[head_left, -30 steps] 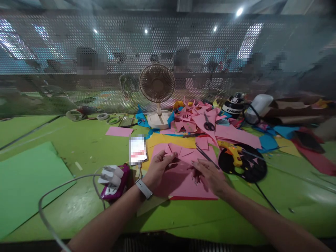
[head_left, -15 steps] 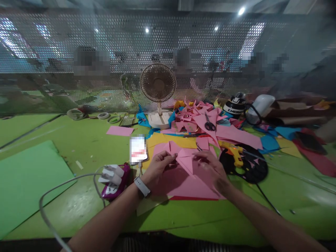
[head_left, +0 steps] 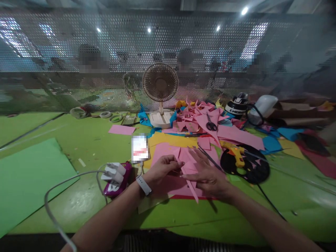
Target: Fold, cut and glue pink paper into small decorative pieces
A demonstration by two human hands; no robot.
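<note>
My left hand (head_left: 165, 168) is closed in a pinch on the edge of a folded piece of pink paper (head_left: 191, 175). The paper is tilted, and one narrow end points down toward me. My right hand (head_left: 210, 176) is open beside it, fingers spread, with fingertips at the paper's right side. Beneath both hands lie flat pink sheets (head_left: 170, 187), with a red edge showing at the front. A dark slender tool (head_left: 214, 161) lies just behind my right hand, partly hidden by it.
A phone (head_left: 140, 148) and a purple power strip (head_left: 118, 178) with a cable lie left. A fan (head_left: 160, 84), a pink paper heap (head_left: 195, 115) and scissors (head_left: 210, 123) stand behind. Right is a yellow glue gun (head_left: 238, 155) on a black disc (head_left: 258, 169). Green sheet (head_left: 31, 178) far left.
My right hand has moved left and spread its fingers against the folded pink paper. The paper has turned and tilted, its narrow end now reaching lower. My left hand still pinches it.
</note>
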